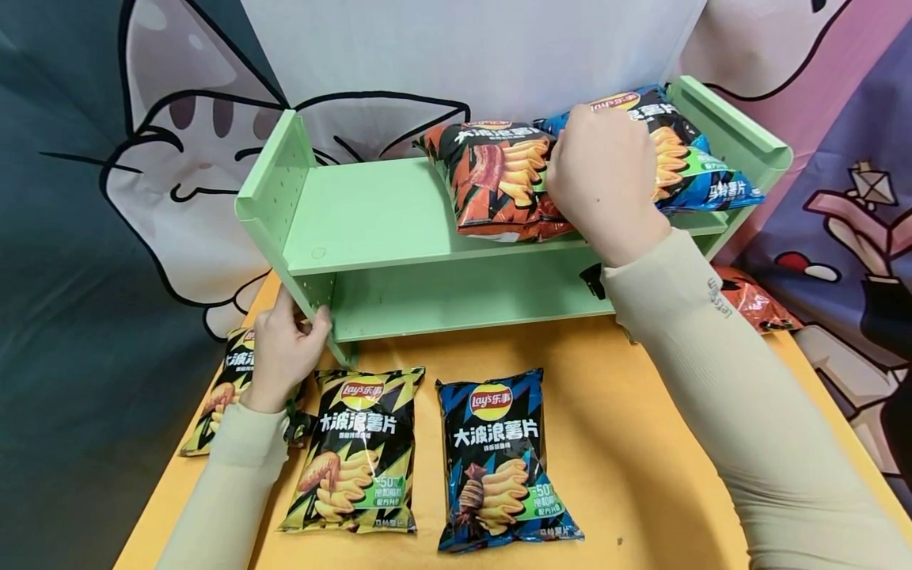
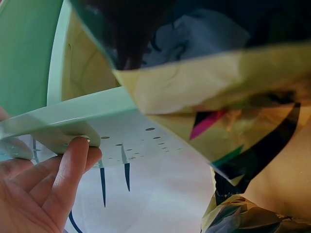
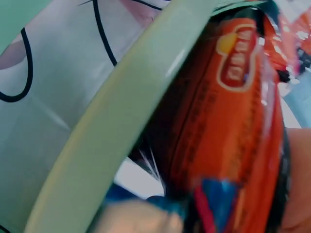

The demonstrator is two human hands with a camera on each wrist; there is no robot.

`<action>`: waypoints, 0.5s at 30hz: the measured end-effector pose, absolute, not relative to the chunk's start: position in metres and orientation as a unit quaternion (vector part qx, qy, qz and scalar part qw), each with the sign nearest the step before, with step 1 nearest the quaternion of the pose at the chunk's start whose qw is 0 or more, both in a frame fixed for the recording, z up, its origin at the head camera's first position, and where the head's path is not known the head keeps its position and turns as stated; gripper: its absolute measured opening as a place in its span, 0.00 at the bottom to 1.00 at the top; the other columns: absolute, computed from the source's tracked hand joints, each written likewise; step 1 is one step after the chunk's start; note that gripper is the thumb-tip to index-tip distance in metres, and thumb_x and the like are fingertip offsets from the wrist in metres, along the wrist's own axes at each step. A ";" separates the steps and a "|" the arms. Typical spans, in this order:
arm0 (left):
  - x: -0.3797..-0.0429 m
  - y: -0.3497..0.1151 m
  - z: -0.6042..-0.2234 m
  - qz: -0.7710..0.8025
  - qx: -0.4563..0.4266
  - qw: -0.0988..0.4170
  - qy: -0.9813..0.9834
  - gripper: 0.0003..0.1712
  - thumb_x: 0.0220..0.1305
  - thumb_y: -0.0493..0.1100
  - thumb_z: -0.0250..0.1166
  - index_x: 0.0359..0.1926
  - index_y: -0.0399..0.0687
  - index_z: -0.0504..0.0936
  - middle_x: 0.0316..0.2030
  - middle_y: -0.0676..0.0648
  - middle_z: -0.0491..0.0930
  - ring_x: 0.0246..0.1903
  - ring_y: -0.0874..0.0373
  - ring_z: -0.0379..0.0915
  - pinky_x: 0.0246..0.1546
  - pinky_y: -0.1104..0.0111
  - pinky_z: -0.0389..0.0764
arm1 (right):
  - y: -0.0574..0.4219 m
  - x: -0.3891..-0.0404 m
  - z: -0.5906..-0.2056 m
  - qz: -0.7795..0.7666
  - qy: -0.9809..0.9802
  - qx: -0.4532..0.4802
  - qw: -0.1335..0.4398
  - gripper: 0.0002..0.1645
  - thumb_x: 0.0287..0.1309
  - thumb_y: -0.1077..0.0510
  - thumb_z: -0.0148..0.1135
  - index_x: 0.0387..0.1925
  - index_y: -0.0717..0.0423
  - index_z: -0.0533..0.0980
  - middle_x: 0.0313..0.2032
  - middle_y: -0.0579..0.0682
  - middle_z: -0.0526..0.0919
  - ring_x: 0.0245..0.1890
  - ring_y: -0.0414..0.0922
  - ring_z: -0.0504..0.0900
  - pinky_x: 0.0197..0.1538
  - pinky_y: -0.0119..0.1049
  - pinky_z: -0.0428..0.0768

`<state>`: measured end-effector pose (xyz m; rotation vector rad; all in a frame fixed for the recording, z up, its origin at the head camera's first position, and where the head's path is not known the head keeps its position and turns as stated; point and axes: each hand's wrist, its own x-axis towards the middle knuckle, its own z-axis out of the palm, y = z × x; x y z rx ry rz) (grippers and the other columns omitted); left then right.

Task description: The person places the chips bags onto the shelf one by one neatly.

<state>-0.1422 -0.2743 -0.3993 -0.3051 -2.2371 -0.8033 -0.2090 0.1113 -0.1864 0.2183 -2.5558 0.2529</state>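
Observation:
My left hand [image 1: 288, 344] grips the lower front of the left side panel of a green two-tier shelf [image 1: 356, 206]; in the left wrist view its fingers [image 2: 73, 170] lie against the panel. On the upper tier my right hand [image 1: 606, 178] is curled at the right edge of a red chip bag [image 1: 502, 178], holding it; the bag leans back, and the fingertips are hidden in the head view. Right of that hand lies a blue chip bag [image 1: 701, 170]. The right wrist view shows a red-orange bag [image 3: 218, 126] close up, with a blurred finger below.
On the yellow table [image 1: 591, 443] in front lie a black-and-yellow chip bag [image 1: 359, 451] and a blue-and-black one [image 1: 502, 467]. Another yellow-and-black bag [image 1: 221, 396] sits beside my left wrist. A red bag [image 1: 758, 301] lies right of the shelf. Printed cloth hangs behind.

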 end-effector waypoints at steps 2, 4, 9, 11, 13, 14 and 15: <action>-0.142 -0.274 -0.400 -0.313 -0.117 0.363 -0.870 0.25 0.62 0.41 0.63 0.60 0.35 0.76 0.29 0.33 0.88 0.16 0.49 0.79 0.17 0.77 0.72 | 0.117 -0.204 -0.190 0.112 -0.939 0.104 0.308 0.22 0.72 0.55 0.41 0.28 0.62 0.75 0.27 0.62 0.79 0.33 0.66 0.81 0.32 0.59 0.77; -0.142 -0.275 -0.400 -0.314 -0.118 0.361 -0.870 0.25 0.62 0.40 0.63 0.60 0.36 0.76 0.30 0.33 0.88 0.17 0.49 0.80 0.18 0.78 0.73 | 0.123 -0.199 -0.193 0.130 -0.924 0.130 0.336 0.23 0.74 0.54 0.42 0.35 0.65 0.78 0.33 0.64 0.83 0.35 0.67 0.81 0.37 0.61 0.78; -0.143 -0.275 -0.402 -0.317 -0.118 0.358 -0.870 0.26 0.62 0.40 0.62 0.61 0.36 0.76 0.32 0.32 0.88 0.17 0.49 0.81 0.17 0.79 0.73 | 0.142 -0.190 -0.200 0.176 -0.870 0.217 0.405 0.22 0.75 0.54 0.47 0.39 0.64 0.82 0.38 0.61 0.85 0.35 0.61 0.79 0.42 0.57 0.76; -0.143 -0.275 -0.402 -0.318 -0.117 0.359 -0.870 0.26 0.62 0.40 0.62 0.62 0.37 0.76 0.32 0.33 0.88 0.17 0.49 0.80 0.17 0.79 0.72 | 0.150 -0.188 -0.204 0.193 -0.844 0.254 0.431 0.20 0.74 0.54 0.49 0.38 0.63 0.83 0.35 0.60 0.84 0.34 0.58 0.78 0.40 0.54 0.74; -0.143 -0.275 -0.402 -0.319 -0.117 0.360 -0.869 0.26 0.62 0.40 0.62 0.61 0.36 0.76 0.32 0.32 0.88 0.17 0.49 0.80 0.17 0.80 0.72 | 0.158 -0.185 -0.208 0.209 -0.823 0.281 0.448 0.19 0.73 0.55 0.52 0.38 0.63 0.84 0.34 0.60 0.84 0.32 0.56 0.77 0.38 0.50 0.71; -0.144 -0.275 -0.402 -0.319 -0.117 0.360 -0.869 0.25 0.62 0.40 0.62 0.60 0.36 0.76 0.32 0.32 0.88 0.17 0.49 0.80 0.17 0.80 0.72 | 0.161 -0.183 -0.210 0.222 -0.813 0.289 0.455 0.18 0.73 0.56 0.53 0.37 0.63 0.85 0.33 0.59 0.84 0.32 0.56 0.77 0.37 0.49 0.70; -0.144 -0.275 -0.402 -0.319 -0.117 0.360 -0.869 0.25 0.62 0.40 0.62 0.60 0.36 0.76 0.33 0.32 0.88 0.17 0.48 0.81 0.17 0.80 0.72 | 0.165 -0.181 -0.213 0.231 -0.806 0.293 0.460 0.18 0.72 0.55 0.54 0.37 0.62 0.85 0.33 0.59 0.85 0.33 0.56 0.78 0.38 0.47 0.69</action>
